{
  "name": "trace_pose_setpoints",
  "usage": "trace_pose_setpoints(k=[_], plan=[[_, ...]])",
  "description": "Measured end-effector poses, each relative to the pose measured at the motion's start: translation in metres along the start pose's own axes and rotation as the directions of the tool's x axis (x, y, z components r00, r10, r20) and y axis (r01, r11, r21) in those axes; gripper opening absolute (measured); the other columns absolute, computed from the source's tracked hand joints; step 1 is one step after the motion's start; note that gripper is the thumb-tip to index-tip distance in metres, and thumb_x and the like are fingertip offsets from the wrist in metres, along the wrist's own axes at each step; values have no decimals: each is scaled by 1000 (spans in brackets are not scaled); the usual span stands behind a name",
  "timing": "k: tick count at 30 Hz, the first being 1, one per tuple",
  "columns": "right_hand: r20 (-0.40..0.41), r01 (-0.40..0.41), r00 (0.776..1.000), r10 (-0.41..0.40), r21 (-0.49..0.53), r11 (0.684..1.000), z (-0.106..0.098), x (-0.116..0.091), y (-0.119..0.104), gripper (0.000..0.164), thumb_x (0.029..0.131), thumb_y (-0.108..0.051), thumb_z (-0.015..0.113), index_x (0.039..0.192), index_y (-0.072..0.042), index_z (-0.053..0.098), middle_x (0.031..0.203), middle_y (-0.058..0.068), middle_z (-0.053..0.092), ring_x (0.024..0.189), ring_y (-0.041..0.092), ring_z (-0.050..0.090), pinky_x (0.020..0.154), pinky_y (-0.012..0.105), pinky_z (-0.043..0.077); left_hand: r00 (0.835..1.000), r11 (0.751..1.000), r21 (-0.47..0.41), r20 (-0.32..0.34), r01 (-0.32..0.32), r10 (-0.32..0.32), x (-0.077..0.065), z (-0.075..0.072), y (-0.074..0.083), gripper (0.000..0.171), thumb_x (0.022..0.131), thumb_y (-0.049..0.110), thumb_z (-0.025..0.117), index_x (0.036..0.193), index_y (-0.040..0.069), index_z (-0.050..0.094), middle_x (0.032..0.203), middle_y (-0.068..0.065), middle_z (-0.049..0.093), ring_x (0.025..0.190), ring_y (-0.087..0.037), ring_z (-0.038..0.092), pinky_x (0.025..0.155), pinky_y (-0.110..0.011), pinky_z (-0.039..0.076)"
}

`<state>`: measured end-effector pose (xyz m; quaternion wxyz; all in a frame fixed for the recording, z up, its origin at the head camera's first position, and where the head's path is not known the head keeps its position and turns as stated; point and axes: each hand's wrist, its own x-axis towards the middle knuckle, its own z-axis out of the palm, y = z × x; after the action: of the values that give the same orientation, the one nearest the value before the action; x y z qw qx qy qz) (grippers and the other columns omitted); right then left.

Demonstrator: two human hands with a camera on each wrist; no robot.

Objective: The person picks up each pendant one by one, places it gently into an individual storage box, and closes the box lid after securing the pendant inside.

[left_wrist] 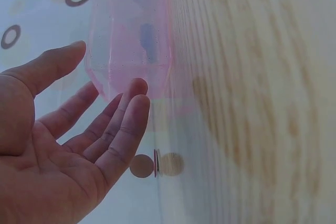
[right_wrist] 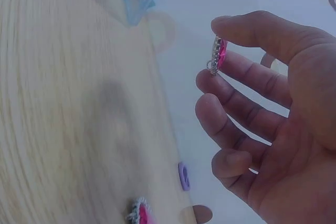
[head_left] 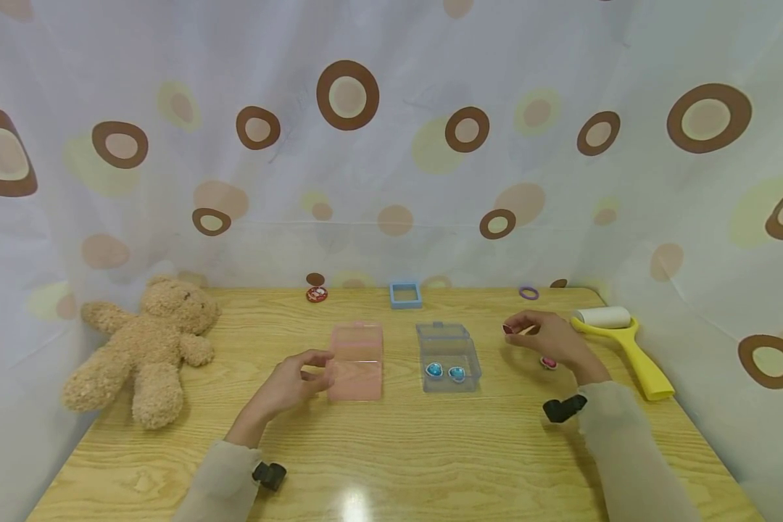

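My right hand [head_left: 548, 338] pinches a pink gem pendant [right_wrist: 219, 55] with a silver beaded edge and a small loop, between thumb and fingers above the table. A second pink gem pendant [head_left: 548, 363] lies on the wood below that hand. At the left, my left hand [head_left: 293, 383] has its fingers loosely bent at the side of a clear pink box [head_left: 356, 380] whose lid is raised back. To its right stands a clear blue-grey box [head_left: 450, 355], lid also back, with two blue gem pendants [head_left: 433, 370] inside.
A teddy bear [head_left: 146, 348] lies at the left. A round red badge [head_left: 316, 294], a blue square frame [head_left: 405, 296] and a purple ring [head_left: 528, 293] lie along the back. A yellow-handled lint roller [head_left: 636, 355] lies at the right, by the patterned curtain.
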<state>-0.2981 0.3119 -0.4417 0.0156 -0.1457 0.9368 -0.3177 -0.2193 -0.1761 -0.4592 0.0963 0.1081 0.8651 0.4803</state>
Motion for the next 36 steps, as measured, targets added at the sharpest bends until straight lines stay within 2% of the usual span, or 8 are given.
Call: trace_pose_setpoints(k=[6,10,15,28,36], plan=[[-2,31,1000,-31,31,999,5,4,-14,34,93,-35,71,118,-12,70,104,6,71,92,17,63,81,33,51,1000,1000,3,-2,7,-7,0,0,0,47,96,14,67,141,6,54,137,-20,59,112,-34,66,83,-39,60],[10,20,1000,-20,34,999,9,6,-23,32,93,-36,71,118,-16,71,106,5,70,87,16,63,75,31,52,1000,1000,9,-5,9,-9,0,0,0,47,96,15,67,141,7,55,137,-20,59,111,-33,66,83,-40,60],[32,15,999,-16,61,998,15,8,-32,34,93,-35,72,119,-14,70,107,4,69,85,17,62,73,32,52,1000,1000,9,-10,16,-16,-1,0,0,47,95,15,68,140,8,55,137,-20,58,110,-32,66,82,-39,60],[66,124,989,-130,84,989,32,17,-62,28,91,-23,74,116,-12,72,103,4,70,79,17,63,67,28,53,1000,1000,11,-17,27,-26,-1,0,1,47,96,15,68,141,9,55,137,-19,58,111,-33,65,83,-41,59],[91,177,978,-186,93,980,44,21,-82,28,92,-25,73,116,-12,72,103,4,70,75,14,62,64,26,52,999,1000,1,-16,31,-31,-1,0,2,47,95,15,68,140,8,55,137,-19,58,112,-35,64,83,-40,60]])
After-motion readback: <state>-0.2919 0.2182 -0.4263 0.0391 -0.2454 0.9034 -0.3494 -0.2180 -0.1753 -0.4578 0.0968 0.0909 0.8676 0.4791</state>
